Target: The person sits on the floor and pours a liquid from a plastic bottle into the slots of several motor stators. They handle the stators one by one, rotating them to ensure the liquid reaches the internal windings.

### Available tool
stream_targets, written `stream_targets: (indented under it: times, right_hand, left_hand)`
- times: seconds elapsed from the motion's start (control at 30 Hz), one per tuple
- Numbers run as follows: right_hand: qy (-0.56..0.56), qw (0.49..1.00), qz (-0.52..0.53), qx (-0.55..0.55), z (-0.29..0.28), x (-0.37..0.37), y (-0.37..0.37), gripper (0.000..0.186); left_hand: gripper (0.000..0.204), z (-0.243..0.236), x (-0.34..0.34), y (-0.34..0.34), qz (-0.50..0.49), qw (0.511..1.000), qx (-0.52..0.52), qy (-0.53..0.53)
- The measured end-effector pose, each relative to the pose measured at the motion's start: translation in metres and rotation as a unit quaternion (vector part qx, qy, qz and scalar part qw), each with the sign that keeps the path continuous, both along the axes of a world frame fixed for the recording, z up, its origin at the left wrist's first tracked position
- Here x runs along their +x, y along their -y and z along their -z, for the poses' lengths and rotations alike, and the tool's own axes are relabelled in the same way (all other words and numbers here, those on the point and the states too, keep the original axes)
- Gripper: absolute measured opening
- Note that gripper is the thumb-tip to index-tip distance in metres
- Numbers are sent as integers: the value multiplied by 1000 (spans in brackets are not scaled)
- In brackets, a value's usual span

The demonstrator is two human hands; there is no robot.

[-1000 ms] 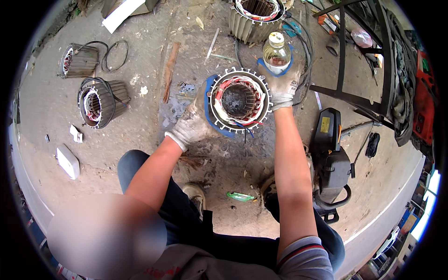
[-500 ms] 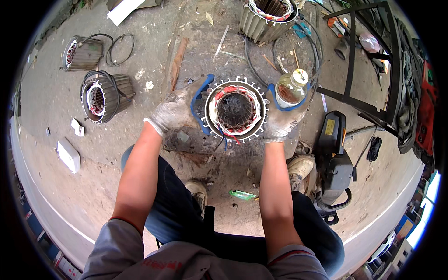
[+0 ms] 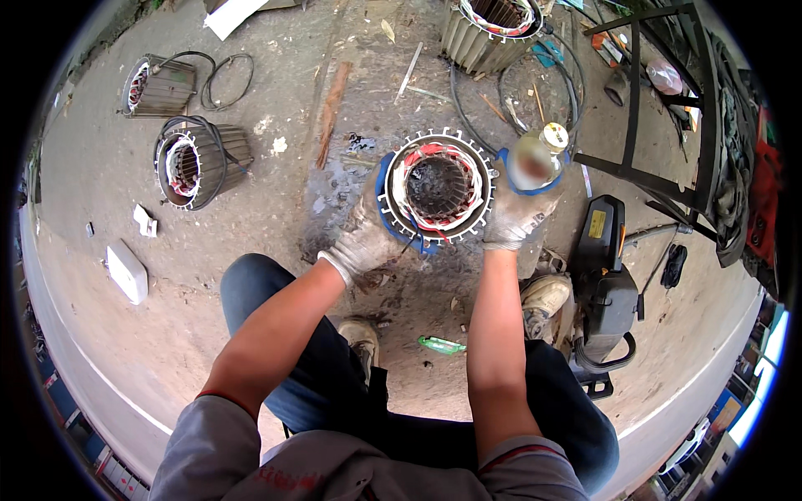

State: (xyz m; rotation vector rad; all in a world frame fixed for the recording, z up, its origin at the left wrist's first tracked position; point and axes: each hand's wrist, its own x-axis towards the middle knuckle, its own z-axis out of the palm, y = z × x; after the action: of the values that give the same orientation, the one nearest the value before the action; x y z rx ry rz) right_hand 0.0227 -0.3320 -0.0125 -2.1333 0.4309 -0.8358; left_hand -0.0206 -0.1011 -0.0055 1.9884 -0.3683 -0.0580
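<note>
In front of me an electric motor stator stands with its open end up, a finned metal housing around a ring of white-and-red windings. Its bore is dark and glossy inside. My left hand, in a dirty white glove with blue coating, is closed against the left and near side of the housing; some fingers are hidden beneath the rim. Just right of the stator, my right hand, gloved alike, is wrapped round a clear jar with reddish-brown contents and a light cap. The jar is blurred.
Two finned motor housings with black cables lie at left; another housing stands at the far side. A black metal frame and a black power tool are on the right. A dark wet patch marks the floor beside the stator.
My left hand has shifted right and nearer to me, closing against the housing from beside it. The jar in my right hand has become blurred. The whole view has shifted slightly.
</note>
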Motion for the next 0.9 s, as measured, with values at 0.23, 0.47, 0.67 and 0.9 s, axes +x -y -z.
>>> stream_targets:
  times: [0.23, 0.47, 0.67, 0.9]
  right_hand:
    - [-42, 996, 61, -42, 6, -34, -17, 101]
    - [1, 994, -8, 106, 8, -52, -10, 97]
    - [-72, 988, -49, 126, -17, -30, -3, 85]
    - [-55, 981, -187, -5, -83, 36, 38, 68]
  left_hand:
    - [101, -41, 52, -58, 159, 982, 65, -76]
    - [117, -29, -3, -46, 3, 975, -71, -212]
    - [109, -29, -5, -30, 148, 961, 212, 95]
    - [93, -17, 14, 3, 100, 987, 126, 17]
